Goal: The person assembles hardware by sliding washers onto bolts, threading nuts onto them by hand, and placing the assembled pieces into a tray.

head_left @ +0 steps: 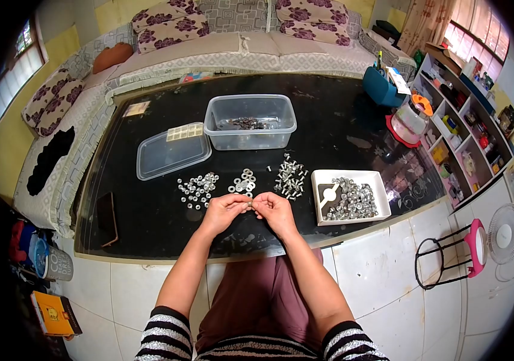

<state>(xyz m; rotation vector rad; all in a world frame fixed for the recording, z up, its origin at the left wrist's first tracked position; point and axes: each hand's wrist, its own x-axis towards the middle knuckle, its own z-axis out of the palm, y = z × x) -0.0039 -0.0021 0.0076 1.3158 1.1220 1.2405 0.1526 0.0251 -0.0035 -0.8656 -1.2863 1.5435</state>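
Over the near part of the black table [148, 222], my left hand [225, 210] and my right hand [274, 212] meet with fingertips pinched. A small metal fastener [249, 205] shows between them, mostly covered by the fingers; its exact kind is hard to make out. Just beyond the hands lies a small pile of flat washers [245, 180]. To its left are scattered nuts [197, 189], and to its right a heap of short bolts [291, 178]. A white open box [382, 191] on the right holds many shiny metal fasteners [356, 200] and a pale round-ended piece [329, 194].
Behind the piles stands a clear plastic tub [250, 142] with dark small parts inside, its lid [170, 157] lying beside it. A phone [107, 219] rests near the left edge. A teal container [382, 90] and a jar [410, 123] occupy the far right; a stool [476, 248] is on the floor.
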